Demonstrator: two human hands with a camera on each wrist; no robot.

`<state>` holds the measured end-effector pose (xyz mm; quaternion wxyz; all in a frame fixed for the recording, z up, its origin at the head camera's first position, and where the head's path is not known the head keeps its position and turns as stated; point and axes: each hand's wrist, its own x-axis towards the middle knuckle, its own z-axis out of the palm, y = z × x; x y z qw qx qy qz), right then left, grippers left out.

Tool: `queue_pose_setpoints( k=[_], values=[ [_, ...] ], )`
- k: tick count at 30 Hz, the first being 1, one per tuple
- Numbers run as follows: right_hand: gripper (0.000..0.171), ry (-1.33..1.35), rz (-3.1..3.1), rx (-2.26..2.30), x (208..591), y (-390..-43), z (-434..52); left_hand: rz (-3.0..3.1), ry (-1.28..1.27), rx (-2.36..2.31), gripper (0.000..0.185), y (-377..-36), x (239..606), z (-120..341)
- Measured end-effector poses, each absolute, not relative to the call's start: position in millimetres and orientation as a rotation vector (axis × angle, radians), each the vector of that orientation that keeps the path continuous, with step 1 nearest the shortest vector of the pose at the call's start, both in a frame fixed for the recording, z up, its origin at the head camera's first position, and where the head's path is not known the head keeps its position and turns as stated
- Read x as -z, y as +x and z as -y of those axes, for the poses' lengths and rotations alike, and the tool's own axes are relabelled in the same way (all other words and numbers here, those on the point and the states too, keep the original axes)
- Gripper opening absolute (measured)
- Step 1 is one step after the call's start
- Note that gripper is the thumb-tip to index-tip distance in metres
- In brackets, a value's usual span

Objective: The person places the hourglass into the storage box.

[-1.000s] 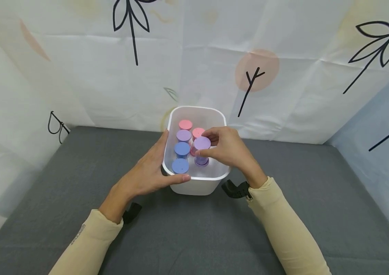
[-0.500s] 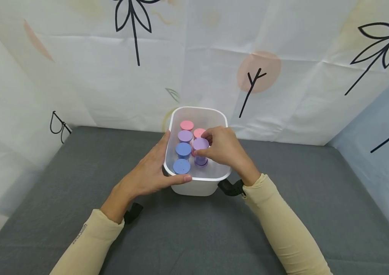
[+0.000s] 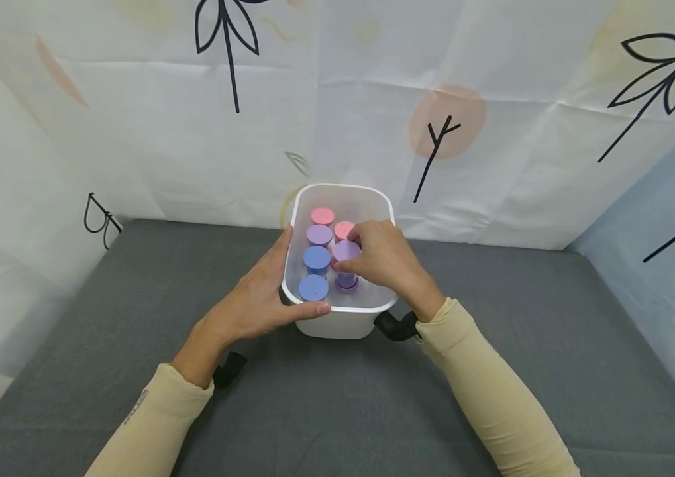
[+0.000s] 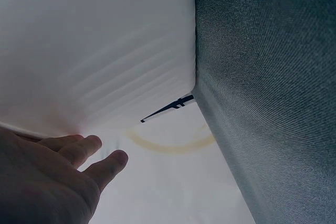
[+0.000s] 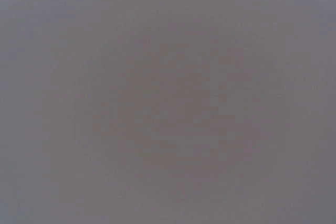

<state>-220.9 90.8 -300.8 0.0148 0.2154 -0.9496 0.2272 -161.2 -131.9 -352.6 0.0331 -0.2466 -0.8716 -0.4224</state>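
In the head view, a white plastic bin [image 3: 343,324] holds small round containers with coloured lids. My right hand [image 3: 387,258] reaches into it and pinches a purple-lidded container [image 3: 346,250] between thumb and fingers. Just below that lid shows a darker purple round shape [image 3: 346,282]. My left hand [image 3: 254,298] lies against the bin's near-left corner, thumb along the front rim and fingers along the left side. In the left wrist view, the fingers [image 4: 107,169] extend beside the bin wall [image 4: 105,35]. The right wrist view is a grey blur.
Along the bin's left side stand two blue-lidded containers [image 3: 313,288], one purple-lidded [image 3: 319,236] and one pink-lidded [image 3: 322,216]. Another pink lid [image 3: 343,230] sits behind the right hand's fingertips. The bin stands on a grey cloth-covered table [image 3: 325,411] near a patterned curtain [image 3: 343,119].
My right hand, with the purple-lidded container, has shifted slightly left and down inside the bin. The left hand and the bin have stayed in place.
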Motion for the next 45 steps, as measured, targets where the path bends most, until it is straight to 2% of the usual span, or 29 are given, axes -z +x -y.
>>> queue_pose_setpoints(
  k=[13, 27, 33, 39, 45],
  values=[
    [0.033, 0.655, 2.964, -0.63, 301.6, -220.3, -88.1, 2.659, -0.775, 1.331, 0.122, -161.8, 352.0, 130.5],
    [0.055, 0.582, 2.922, -0.756, 303.7, -213.9, -91.7, 2.654, -0.784, 1.316, 0.123, -160.5, 351.4, 130.1],
    [0.05, 0.608, 2.833, -0.979, 307.8, -212.2, -97.5, 2.656, -0.776, 1.323, 0.122, -161.2, 352.5, 130.7],
    [0.042, 0.755, 2.607, -1.362, 308.9, -209.7, -112.4, 2.661, -0.763, 1.319, 0.122, -161.3, 354.0, 130.6],
    [0.044, 0.703, 2.409, -1.268, 302.9, -197.0, -137.4, 2.65, -0.761, 1.258, 0.123, -160.9, 352.0, 130.6]
  ],
)
